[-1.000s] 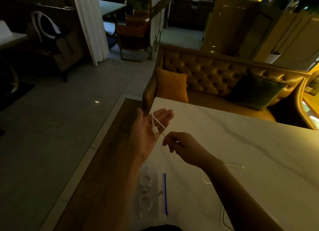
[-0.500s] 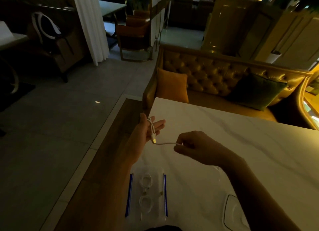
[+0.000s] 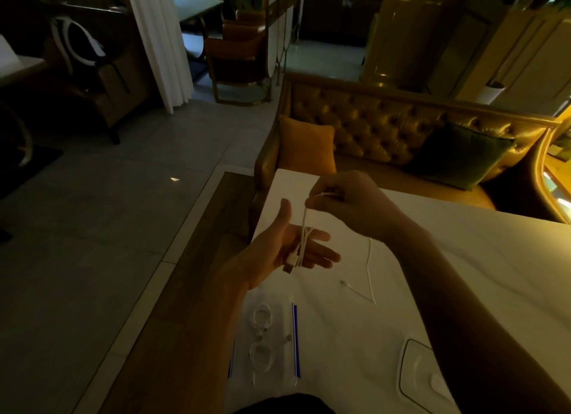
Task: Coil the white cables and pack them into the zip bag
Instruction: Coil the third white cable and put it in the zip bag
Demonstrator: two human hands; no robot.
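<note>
Since a moment ago the right hand (image 3: 346,203) has lifted from beside the left palm to above it, drawing the cable (image 3: 304,237) up into a taut vertical run. Nearest the person, the zip bag (image 3: 278,348) lies flat on the marble table (image 3: 463,259), its blue strips along either side, with two coiled cables (image 3: 262,336) resting inside it. Just right of that, at the table's near edge, sits a clear rounded lid or tray (image 3: 423,370), half hidden by the right forearm. Further out, the left hand (image 3: 287,253) is held palm up, fingers spread flat; the cable wraps across its fingers and the plug dangles at the palm's near edge. Above it, the right hand's thumb and fingers are pressed together, pinching the cable. The loose tail trails down onto the table below the right wrist. Beyond the table stands a tufted sofa (image 3: 386,123) with an orange cushion (image 3: 306,144) and a green one.
</note>
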